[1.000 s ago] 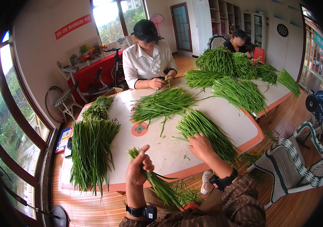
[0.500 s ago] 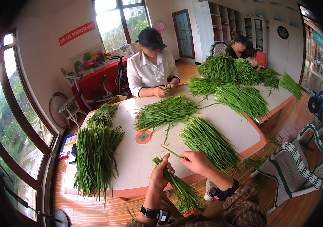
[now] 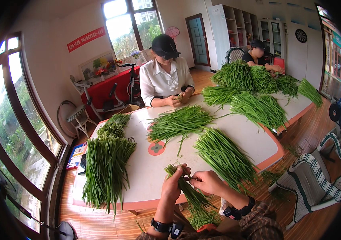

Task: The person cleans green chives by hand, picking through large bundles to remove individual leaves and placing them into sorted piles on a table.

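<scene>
My left hand [image 3: 172,185] is wrapped around a bunch of long green chive stalks [image 3: 193,199], its cut ends up and its tips hanging past the table's near edge. Right beside it, my right hand [image 3: 209,182] pinches with thumb and forefinger at the bunch; what sits in that pinch is too small to make out. Just beyond the right hand lies a neat pile of chives [image 3: 223,155]. A second large pile [image 3: 107,172] rests at the table's left end, and a looser one [image 3: 180,123] in the middle.
Across the white table [image 3: 154,176], a person in a white shirt [image 3: 166,82] handles small stalks. Farther right, another person [image 3: 258,58] sits behind a heaped chive pile [image 3: 234,76]. A woven chair [image 3: 310,184] stands at right. Chive scraps [image 3: 202,219] lie below my hands.
My right hand has come closer to my left and down to the bunch; the single stalk it held out is no longer visible. The far-right person's arm reaches farther out.
</scene>
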`<state>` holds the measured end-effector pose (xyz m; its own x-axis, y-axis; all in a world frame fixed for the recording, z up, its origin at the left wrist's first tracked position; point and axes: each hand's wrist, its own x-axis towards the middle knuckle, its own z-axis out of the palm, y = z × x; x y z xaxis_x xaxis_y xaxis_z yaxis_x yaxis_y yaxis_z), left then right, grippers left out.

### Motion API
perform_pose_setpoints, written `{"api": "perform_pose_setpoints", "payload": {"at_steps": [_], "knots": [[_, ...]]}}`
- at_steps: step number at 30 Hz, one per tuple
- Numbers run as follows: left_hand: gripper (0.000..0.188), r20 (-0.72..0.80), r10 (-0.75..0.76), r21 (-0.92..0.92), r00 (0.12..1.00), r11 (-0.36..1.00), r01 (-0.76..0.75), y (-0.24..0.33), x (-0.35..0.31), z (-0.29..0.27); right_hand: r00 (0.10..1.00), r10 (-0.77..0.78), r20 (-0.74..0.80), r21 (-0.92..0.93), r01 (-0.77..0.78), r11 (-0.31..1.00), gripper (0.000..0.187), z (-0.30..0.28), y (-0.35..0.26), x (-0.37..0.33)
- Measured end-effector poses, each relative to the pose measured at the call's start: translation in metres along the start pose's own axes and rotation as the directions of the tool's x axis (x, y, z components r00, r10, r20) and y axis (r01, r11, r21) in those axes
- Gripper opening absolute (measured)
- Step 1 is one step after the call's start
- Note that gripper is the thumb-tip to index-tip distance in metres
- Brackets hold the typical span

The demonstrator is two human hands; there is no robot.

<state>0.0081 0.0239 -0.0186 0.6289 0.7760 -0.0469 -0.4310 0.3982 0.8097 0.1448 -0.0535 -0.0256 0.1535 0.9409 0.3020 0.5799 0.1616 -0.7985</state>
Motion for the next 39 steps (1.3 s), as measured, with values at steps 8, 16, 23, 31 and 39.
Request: {"api": "perform_pose_setpoints", "payload": {"at_steps": [8,16,23,31,39], "knots": [[0.021,0.005,-0.120,0.018,0.993,0.993,0.120,0.007,0.001,-0.007,0.999,-0.033,0.023,-0.037,0.034,0.999,0.024,-0.036,-0.021,0.009],[0.020,0.114,-0.270,0.021,0.956,0.963,0.270,0.007,-0.005,-0.005,0.856,-0.510,-0.085,-0.345,0.455,0.821,0.016,-0.035,-0.020,0.022],[0.019,0.231,-0.347,-0.046,0.909,0.929,0.366,0.008,-0.007,-0.012,0.867,-0.482,-0.127,-0.294,0.431,0.853,0.013,-0.032,-0.018,0.010],[0.018,0.281,-0.342,-0.024,0.897,0.931,0.363,0.011,-0.005,-0.007,0.872,-0.397,-0.285,-0.100,0.385,0.918,0.008,-0.028,-0.021,0.007],[0.018,0.192,-0.316,-0.011,0.929,0.946,0.323,0.018,-0.019,-0.024,0.996,0.050,-0.077,0.600,0.007,0.800,0.015,-0.056,0.002,-0.003]]}}
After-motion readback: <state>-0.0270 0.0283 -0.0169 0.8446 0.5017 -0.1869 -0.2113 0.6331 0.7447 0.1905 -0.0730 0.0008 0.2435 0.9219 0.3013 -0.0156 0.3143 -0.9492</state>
